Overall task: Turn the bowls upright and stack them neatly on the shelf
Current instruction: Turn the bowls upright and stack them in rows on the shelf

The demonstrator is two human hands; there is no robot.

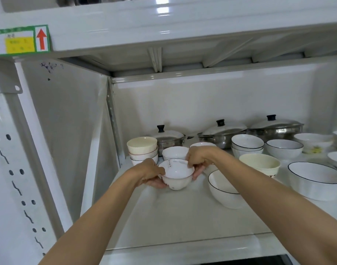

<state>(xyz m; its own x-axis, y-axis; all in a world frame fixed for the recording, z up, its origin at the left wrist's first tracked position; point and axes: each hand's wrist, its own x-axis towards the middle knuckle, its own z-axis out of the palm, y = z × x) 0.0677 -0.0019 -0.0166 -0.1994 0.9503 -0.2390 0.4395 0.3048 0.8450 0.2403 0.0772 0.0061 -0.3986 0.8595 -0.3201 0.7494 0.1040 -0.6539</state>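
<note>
Both hands grip a small white ceramic bowl (178,171), upright, nested in a second like bowl. Left hand (152,174) cups its left side, fingers beneath; right hand (197,159) pinches its right rim, fingers curled. The pair sits low over the white metal shelf (183,217), just before a cream three-bowl stack (142,150).

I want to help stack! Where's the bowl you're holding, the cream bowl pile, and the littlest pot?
held bowl (176,172): head view, inner wall.
cream bowl pile (142,145): head view, top bowl's side.
littlest pot (166,135): head view, lid.
</note>
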